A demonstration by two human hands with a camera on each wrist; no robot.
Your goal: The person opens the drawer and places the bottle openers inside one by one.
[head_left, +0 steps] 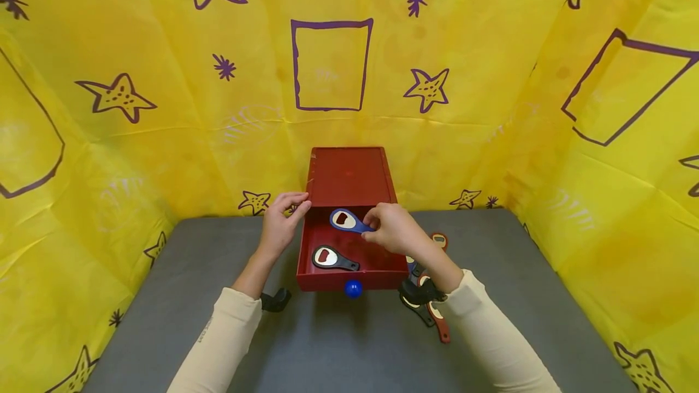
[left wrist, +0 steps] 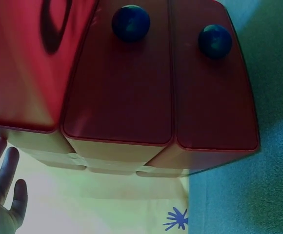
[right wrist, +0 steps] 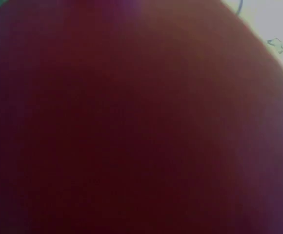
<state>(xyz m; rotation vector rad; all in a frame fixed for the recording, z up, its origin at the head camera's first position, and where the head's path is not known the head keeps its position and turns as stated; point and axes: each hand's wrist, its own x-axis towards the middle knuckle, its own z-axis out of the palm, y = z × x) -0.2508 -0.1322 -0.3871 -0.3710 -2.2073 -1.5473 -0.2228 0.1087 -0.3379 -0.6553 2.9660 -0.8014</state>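
A blue bottle opener is pinched by its handle between the thumb and fingers of my right hand, over the pulled-out top drawer of a red drawer cabinet. On the drawer floor, nearer the front, lies a black bottle opener. My left hand is at the cabinet's left side, its fingertips at the edge by the drawer opening; extended fingers show in the left wrist view. A blurred dark red surface fills most of the right wrist view, where the hand is hidden.
Several more bottle openers, including one with a red handle, lie on the grey table right of the cabinet, partly under my right forearm. Two lower drawers with blue knobs are closed. Yellow patterned cloth surrounds the table's back and sides.
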